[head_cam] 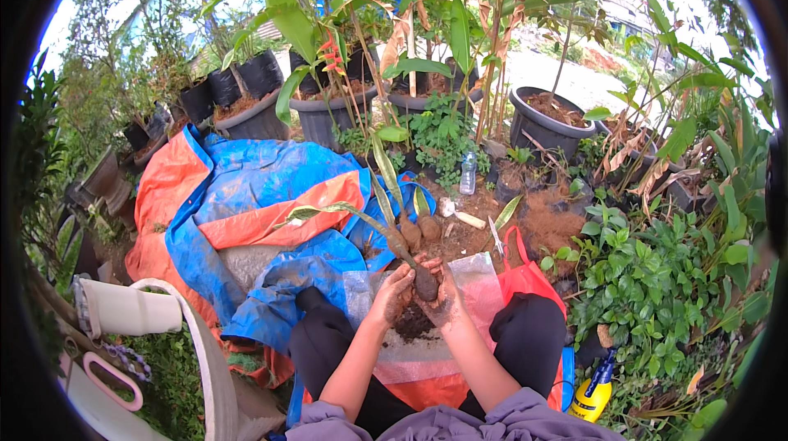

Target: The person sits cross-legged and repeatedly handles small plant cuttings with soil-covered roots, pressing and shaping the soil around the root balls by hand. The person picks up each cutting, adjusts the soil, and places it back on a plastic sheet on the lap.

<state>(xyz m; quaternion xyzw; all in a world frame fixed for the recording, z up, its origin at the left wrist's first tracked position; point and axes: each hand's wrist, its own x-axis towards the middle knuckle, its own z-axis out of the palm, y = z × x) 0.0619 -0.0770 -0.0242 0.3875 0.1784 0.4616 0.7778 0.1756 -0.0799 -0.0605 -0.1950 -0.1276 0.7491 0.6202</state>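
Observation:
Both my soil-covered hands cup a dark root ball [426, 284] of a snake plant cutting, whose long variegated leaf [369, 219] arches to the upper left. My left hand [395, 293] grips its left side, and my right hand [444, 296] supports the right. Beneath them, dark soil [412, 323] lies on a clear plastic sheet [474, 275] between my knees. Just beyond the hands, more snake plants with rounded root balls [430, 228] stand on the ground. Scissors [496, 236] and a small tool with a pale handle [470, 219] lie to the right of them.
A blue and orange tarpaulin [265, 164] spreads on the left. A plastic bottle [468, 173] stands before large black pots [548, 121]. A red bag [529, 281] lies by my right knee, a yellow spray bottle [592, 392] lower right. A pale chair [215, 361] is lower left.

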